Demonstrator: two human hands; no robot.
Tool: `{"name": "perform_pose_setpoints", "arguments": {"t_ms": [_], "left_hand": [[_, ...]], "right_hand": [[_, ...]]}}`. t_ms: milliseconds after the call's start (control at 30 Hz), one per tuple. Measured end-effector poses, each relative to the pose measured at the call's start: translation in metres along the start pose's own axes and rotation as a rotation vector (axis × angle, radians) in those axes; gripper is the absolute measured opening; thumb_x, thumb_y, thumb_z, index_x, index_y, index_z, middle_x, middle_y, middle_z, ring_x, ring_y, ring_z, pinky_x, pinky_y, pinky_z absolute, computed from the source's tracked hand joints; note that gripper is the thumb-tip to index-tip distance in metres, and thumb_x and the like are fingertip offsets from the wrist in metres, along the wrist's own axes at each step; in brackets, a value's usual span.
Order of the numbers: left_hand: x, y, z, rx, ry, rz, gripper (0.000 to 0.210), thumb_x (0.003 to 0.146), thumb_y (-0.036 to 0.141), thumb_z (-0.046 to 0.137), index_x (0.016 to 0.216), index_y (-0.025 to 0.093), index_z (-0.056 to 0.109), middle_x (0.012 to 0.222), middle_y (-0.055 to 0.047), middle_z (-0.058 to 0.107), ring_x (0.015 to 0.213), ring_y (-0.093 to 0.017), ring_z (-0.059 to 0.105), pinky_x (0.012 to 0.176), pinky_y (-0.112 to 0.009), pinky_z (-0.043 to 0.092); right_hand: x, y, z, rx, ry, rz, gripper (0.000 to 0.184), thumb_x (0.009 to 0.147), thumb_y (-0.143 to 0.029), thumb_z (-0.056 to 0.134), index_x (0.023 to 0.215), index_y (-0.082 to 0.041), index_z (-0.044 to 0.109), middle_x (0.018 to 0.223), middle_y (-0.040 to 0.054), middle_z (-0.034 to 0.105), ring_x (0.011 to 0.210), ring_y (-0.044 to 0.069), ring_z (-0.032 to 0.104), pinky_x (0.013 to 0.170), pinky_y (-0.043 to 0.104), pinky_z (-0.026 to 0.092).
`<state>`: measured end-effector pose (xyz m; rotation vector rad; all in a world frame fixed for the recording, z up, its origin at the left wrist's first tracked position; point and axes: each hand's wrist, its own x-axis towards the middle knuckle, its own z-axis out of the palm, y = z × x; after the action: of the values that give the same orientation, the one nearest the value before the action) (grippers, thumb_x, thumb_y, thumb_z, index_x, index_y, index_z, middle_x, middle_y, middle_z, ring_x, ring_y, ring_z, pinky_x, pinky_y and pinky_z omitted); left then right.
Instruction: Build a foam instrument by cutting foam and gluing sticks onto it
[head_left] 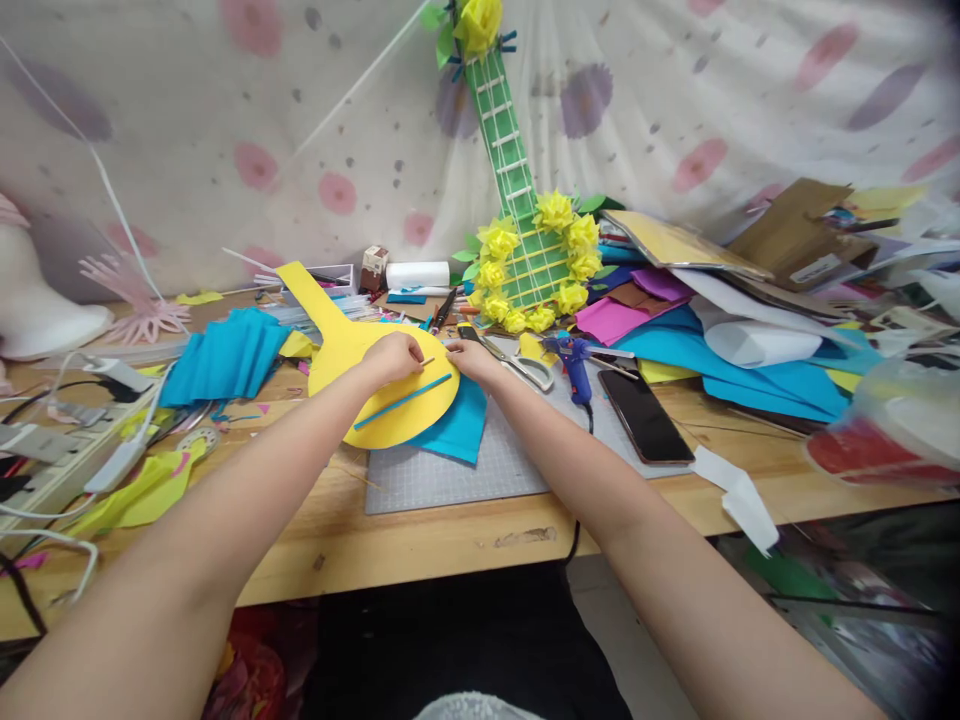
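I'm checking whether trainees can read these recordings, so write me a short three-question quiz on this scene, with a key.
1. True or false: the black phone lies to the right of the blue glue gun.
2. What colour is the long strip on the yellow cutout? A) pink B) blue C) white
3. Short answer: which hand is nearer the scissors?

Key: 1. True. 2. B. 3. The right hand.

Left grip (391, 358) lies over the yellow cutout (339, 362), right grip (474, 362) at its edge.
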<state>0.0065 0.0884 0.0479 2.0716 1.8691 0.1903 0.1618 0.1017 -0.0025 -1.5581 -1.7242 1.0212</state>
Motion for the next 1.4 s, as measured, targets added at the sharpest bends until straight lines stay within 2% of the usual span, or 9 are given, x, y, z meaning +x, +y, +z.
{"name": "perform_pose_setpoints", "arguments": {"t_ms": [167, 300, 400, 533, 667, 900, 1067, 1233, 1400], "left_hand": [[-0.005, 0.005, -0.007, 0.029, -0.001, 0.000, 0.019, 0.060, 0.023, 0.064, 0.078, 0.022, 0.067, 0.084, -0.001, 0.069, 0.074, -0.016, 0.061, 0.062, -0.022, 0.044], [-0.008, 0.010, -0.018, 0.037, 0.015, -0.025, 0.016, 0.060, 0.023, 0.064, 0.077, 0.021, 0.066, 0.083, -0.002, 0.068, 0.077, -0.017, 0.062, 0.066, -0.024, 0.045], [-0.007, 0.005, -0.023, 0.002, 0.049, -0.070, 0.020, 0.059, 0.023, 0.066, 0.079, 0.020, 0.065, 0.083, -0.004, 0.068, 0.076, -0.018, 0.062, 0.065, -0.025, 0.046], [-0.001, -0.012, -0.019, -0.164, 0.061, -0.222, 0.039, 0.056, 0.023, 0.068, 0.093, 0.018, 0.059, 0.079, -0.005, 0.067, 0.062, -0.017, 0.062, 0.057, -0.026, 0.047], [0.004, -0.018, -0.014, -0.354, 0.090, -0.288, 0.042, 0.056, 0.021, 0.067, 0.096, 0.017, 0.055, 0.080, -0.006, 0.066, 0.059, -0.016, 0.062, 0.052, -0.024, 0.048], [0.014, -0.004, -0.017, -0.388, 0.125, -0.226, 0.034, 0.057, 0.021, 0.066, 0.089, 0.017, 0.056, 0.080, -0.006, 0.066, 0.065, -0.018, 0.062, 0.058, -0.027, 0.048], [0.017, -0.010, -0.014, -0.331, 0.204, -0.245, 0.029, 0.057, 0.022, 0.065, 0.083, 0.019, 0.055, 0.079, -0.005, 0.064, 0.077, -0.020, 0.061, 0.066, -0.029, 0.048], [0.016, -0.013, -0.013, -0.453, 0.297, -0.253, 0.023, 0.062, 0.026, 0.060, 0.082, 0.019, 0.050, 0.083, -0.003, 0.062, 0.064, -0.015, 0.060, 0.056, -0.025, 0.048], [0.017, -0.002, -0.023, -0.542, 0.326, -0.200, 0.024, 0.064, 0.026, 0.059, 0.083, 0.019, 0.047, 0.087, -0.003, 0.060, 0.055, -0.009, 0.056, 0.048, -0.022, 0.046]], "right_hand": [[0.008, 0.004, -0.001, 0.208, -0.003, 0.020, 0.024, 0.074, -0.011, 0.053, 0.092, -0.014, 0.068, 0.089, 0.0047, 0.069, 0.081, 0.014, 0.063, 0.077, 0.025, 0.047], [0.019, -0.012, -0.013, 0.098, -0.047, -0.029, 0.027, 0.075, -0.009, 0.051, 0.095, -0.013, 0.069, 0.092, 0.0047, 0.069, 0.081, 0.014, 0.062, 0.075, 0.022, 0.047], [0.036, -0.028, -0.016, -0.049, -0.144, -0.106, 0.028, 0.076, -0.009, 0.051, 0.096, -0.014, 0.069, 0.095, 0.0032, 0.069, 0.085, 0.014, 0.062, 0.075, 0.019, 0.047], [0.065, -0.036, -0.013, -0.166, -0.251, -0.122, 0.029, 0.076, -0.008, 0.052, 0.098, -0.014, 0.069, 0.101, 0.0046, 0.067, 0.087, 0.014, 0.062, 0.076, 0.019, 0.047], [0.087, -0.031, -0.013, -0.167, -0.265, -0.127, 0.025, 0.075, -0.010, 0.056, 0.095, -0.017, 0.070, 0.101, 0.0033, 0.067, 0.086, 0.014, 0.062, 0.080, 0.020, 0.046], [0.096, -0.020, -0.019, 0.078, -0.356, -0.067, 0.023, 0.074, -0.009, 0.056, 0.088, -0.017, 0.072, 0.091, 0.0042, 0.070, 0.076, 0.014, 0.064, 0.077, 0.025, 0.049], [0.100, -0.025, -0.011, 0.170, -0.446, -0.040, 0.024, 0.071, -0.005, 0.056, 0.087, -0.015, 0.071, 0.090, 0.0045, 0.070, 0.075, 0.014, 0.064, 0.078, 0.026, 0.049], [0.101, -0.028, -0.012, 0.311, -0.360, -0.006, 0.024, 0.076, -0.005, 0.052, 0.089, -0.014, 0.070, 0.087, 0.0051, 0.070, 0.072, 0.013, 0.064, 0.075, 0.026, 0.050], [0.102, -0.036, -0.022, 0.272, -0.383, -0.038, 0.022, 0.075, -0.008, 0.054, 0.089, -0.014, 0.070, 0.083, 0.0055, 0.071, 0.070, 0.014, 0.064, 0.074, 0.027, 0.050]]}}
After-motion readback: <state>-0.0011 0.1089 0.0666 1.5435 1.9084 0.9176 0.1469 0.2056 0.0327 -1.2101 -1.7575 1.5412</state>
